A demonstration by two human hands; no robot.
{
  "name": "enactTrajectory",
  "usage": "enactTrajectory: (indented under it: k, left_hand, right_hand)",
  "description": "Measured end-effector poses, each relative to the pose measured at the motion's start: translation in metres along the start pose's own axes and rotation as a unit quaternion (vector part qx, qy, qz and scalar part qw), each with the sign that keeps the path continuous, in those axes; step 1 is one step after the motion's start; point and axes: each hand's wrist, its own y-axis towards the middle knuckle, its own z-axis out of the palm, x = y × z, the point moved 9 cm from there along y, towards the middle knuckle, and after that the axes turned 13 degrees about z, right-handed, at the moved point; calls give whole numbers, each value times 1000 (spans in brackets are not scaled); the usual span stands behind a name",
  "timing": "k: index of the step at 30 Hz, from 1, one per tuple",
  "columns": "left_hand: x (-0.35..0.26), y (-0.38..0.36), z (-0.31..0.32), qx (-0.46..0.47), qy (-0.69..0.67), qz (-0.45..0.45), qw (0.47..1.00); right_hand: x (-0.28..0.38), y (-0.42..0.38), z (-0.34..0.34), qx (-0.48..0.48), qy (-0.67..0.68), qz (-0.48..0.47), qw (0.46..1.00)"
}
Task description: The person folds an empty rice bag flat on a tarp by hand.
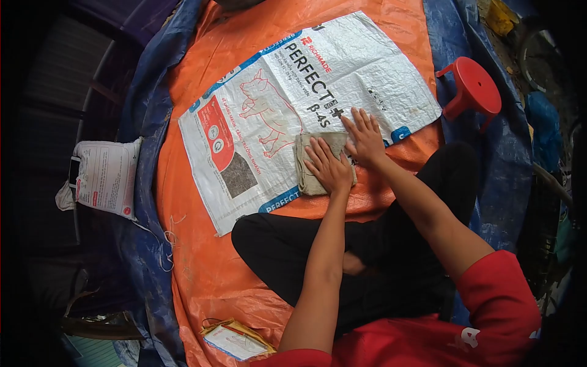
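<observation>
The folded cloth (pixel 310 186) lies across the near edge of the flattened feed sack (pixel 373 52), about midway along. The left hand (pixel 330 168) rests palm down on it, fingers straight and gripping nothing, apparently to keep it flat. Just beside, the right hand (pixel 367 139) spreads its open fingers on the sack, probably steadying it. Under the sack, the orange tarp (pixel 205 269) likely keeps it off the ground; a red stool (pixel 480 82) stands past the tarp's right edge.
</observation>
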Motion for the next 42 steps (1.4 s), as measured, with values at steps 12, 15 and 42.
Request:
enactTrajectory:
  k: [12,15,42]
  left_hand:
    - [25,22,-12,49,-16,37,998]
    - [35,26,-12,50,-12,42,998]
    - [381,-15,-120,-73,212,-517,826]
  right_hand:
    - [10,7,9,20,29,53,998]
    - [6,11,8,-5,52,61,997]
    - [0,21,4,9,39,84,996]
